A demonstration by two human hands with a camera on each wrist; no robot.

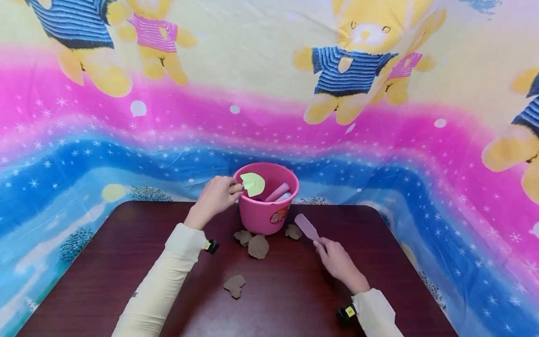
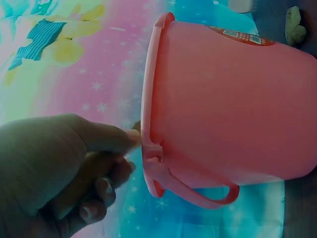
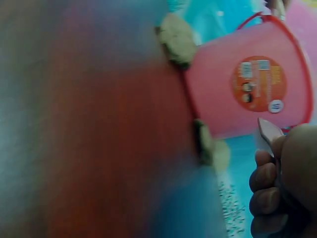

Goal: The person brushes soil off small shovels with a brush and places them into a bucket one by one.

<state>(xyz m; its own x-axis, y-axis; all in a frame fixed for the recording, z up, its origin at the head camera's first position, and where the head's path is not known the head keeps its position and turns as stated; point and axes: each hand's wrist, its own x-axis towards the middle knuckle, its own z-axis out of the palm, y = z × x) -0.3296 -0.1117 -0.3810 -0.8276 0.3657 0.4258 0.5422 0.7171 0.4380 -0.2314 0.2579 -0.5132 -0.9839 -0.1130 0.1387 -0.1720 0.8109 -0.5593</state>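
My left hand (image 1: 215,196) pinches the handle of a light green toy shovel (image 1: 254,184), its blade over the mouth of a pink bucket (image 1: 262,218). In the left wrist view, the thumb is at the bucket's rim (image 2: 147,99), and the shovel blade is hidden. On the right, my right hand (image 1: 341,264) grips a flat purple toy spatula (image 1: 308,228), whose blade points toward the bucket. A pink-purple rod-shaped thing (image 1: 278,192) and a pale blue one (image 1: 284,197) lean inside the bucket.
Flat brown clay-like lumps lie at the bucket's foot: one in front (image 1: 258,246), another to its left (image 1: 242,238), a third to the right (image 1: 293,231). One more piece (image 1: 234,286) lies nearer on the dark table (image 1: 282,299). A patterned cloth (image 1: 202,164) hangs behind.
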